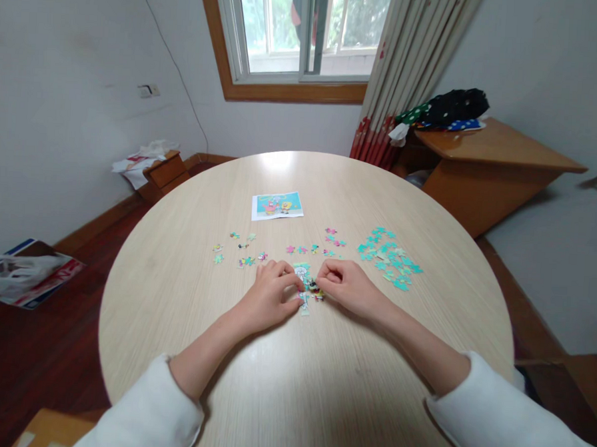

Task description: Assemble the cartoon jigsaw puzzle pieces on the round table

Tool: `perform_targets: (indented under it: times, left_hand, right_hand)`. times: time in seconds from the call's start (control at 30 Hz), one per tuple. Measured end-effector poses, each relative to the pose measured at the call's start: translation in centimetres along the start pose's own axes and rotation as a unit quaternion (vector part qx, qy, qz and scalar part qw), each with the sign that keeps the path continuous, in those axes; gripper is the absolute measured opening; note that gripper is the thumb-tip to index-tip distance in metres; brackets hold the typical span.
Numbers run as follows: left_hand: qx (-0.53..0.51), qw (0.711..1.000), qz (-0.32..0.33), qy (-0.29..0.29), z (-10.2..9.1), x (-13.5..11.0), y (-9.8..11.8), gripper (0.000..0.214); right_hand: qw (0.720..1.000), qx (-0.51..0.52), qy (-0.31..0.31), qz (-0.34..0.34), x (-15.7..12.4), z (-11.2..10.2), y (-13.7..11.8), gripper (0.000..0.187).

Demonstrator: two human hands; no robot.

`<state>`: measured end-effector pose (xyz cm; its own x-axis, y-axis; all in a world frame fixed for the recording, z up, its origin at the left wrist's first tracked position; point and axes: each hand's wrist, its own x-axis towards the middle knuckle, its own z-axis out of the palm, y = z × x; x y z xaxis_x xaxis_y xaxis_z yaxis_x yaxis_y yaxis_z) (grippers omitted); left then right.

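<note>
A small joined section of jigsaw puzzle [302, 273] lies on the table in front of me, with a pale cartoon figure on turquoise. My left hand [276, 292] rests at its left side, thumb and fingers apart, the fingertips touching its edge. On the other side, my right hand [343, 282] has its fingers pinched together at a dark and yellow puzzle piece [316, 288]; the fingers partly hide it. Loose pink and turquoise pieces [302, 250] lie just beyond both hands. To the right spreads a pile of mostly turquoise pieces [384, 256].
The round wooden table [289, 396] carries a printed reference picture [278, 206] beyond the pieces. More loose pieces [247, 261] lie at the left. A wooden desk [497, 147] with cloth on it stands at the far right, beside a curtain [411, 63].
</note>
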<state>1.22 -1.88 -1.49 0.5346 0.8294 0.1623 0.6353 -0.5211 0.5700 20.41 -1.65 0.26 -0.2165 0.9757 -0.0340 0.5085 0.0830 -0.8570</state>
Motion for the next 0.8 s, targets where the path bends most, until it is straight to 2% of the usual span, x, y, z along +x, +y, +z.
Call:
perform_targets:
  times: [0.23, 0.43, 0.8]
  left_hand:
    - [0.034, 0.999, 0.002, 0.026, 0.5, 0.0, -0.6, 0.015]
    - [0.034, 0.998, -0.019, 0.049, 0.7, 0.1, -0.8, 0.011]
    - [0.029, 0.997, -0.039, 0.057, 1.4, 0.3, -0.3, 0.01]
  right_hand:
    - [1.0, -0.009, -0.008, 0.013, -0.2, 0.0, -0.2, 0.01]
    - [1.0, -0.016, -0.014, 0.015, -0.2, 0.0, -0.3, 0.013]
    - [0.997, -0.054, -0.038, 0.037, -0.3, 0.0, -0.3, 0.013]
